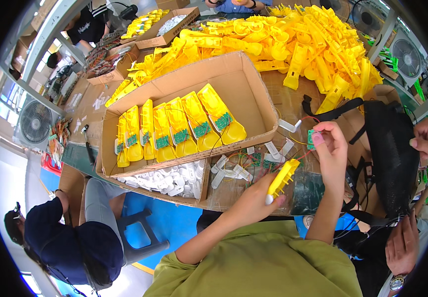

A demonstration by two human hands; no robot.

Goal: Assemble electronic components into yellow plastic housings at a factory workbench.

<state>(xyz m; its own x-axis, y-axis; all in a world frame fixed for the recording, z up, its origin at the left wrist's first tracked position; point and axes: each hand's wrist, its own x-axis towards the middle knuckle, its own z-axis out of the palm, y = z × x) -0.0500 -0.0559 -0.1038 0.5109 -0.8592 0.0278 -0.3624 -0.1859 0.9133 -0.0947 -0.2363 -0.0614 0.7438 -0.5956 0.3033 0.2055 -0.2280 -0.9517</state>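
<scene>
My left hand (257, 202) is closed round a yellow plastic shell (283, 179), which it holds tilted, with small pegs along one edge. A round white bit shows at the shell's lower end. Higher up and to the right, my right hand (332, 148) pinches a small green circuit board (311, 140) between thumb and fingers. Thin red and yellow wires run from the board, and a white plastic piece (290, 125) hangs by them. Between my hands and the large box, loose white pieces (242, 172) with wires and green boards lie on the table.
An open cardboard box (253, 106) holds a row of yellow shells (184, 129) fitted with green boards. Below it, another box contains white parts (172, 180). Yellow shells are heaped (293, 44) at the back. A black bag (384, 148) and another person's hands (403, 245) are at the right.
</scene>
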